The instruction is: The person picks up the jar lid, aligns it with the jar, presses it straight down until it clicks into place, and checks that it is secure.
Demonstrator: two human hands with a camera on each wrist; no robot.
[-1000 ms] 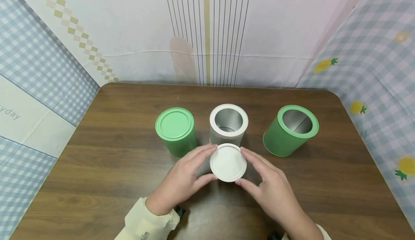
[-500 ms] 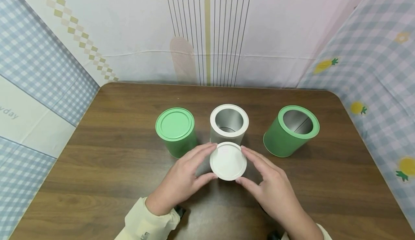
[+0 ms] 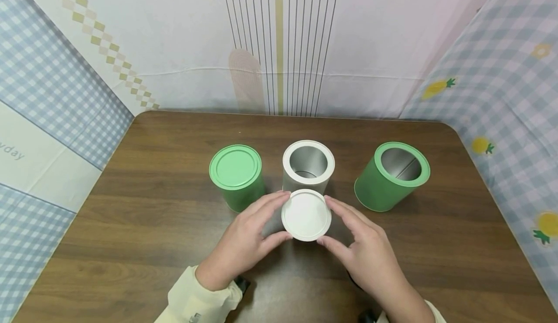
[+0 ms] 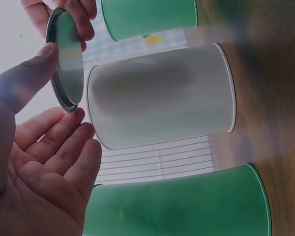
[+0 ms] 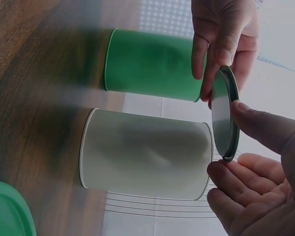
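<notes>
Between my two hands is a round white lid [image 3: 306, 215], flat top up in the head view. My left hand [image 3: 246, 238] pinches its left edge between thumb and fingertips. On the opposite edge, the thumb and fingertips of my right hand [image 3: 362, 245] grip it the same way. Just beyond the lid stands an upright white can [image 3: 286, 162] with an uncovered round opening and bare metal inside. Both wrist views show the lid [image 4: 71, 59] level with the can's rim and on the near side of it, with its underside [image 5: 221, 115] facing the table.
Left of the white can stands a green can [image 3: 235, 166] with a green lid on. To the right is another green can [image 3: 377, 187], its round opening uncovered. They stand on a brown wood-grain table [image 3: 165, 168], with patterned cloth [image 3: 192, 32] hanging behind and at both sides.
The lid has shifted slightly away from me, toward the white can, and both hands keep hold of it. The cans have stayed in place.
</notes>
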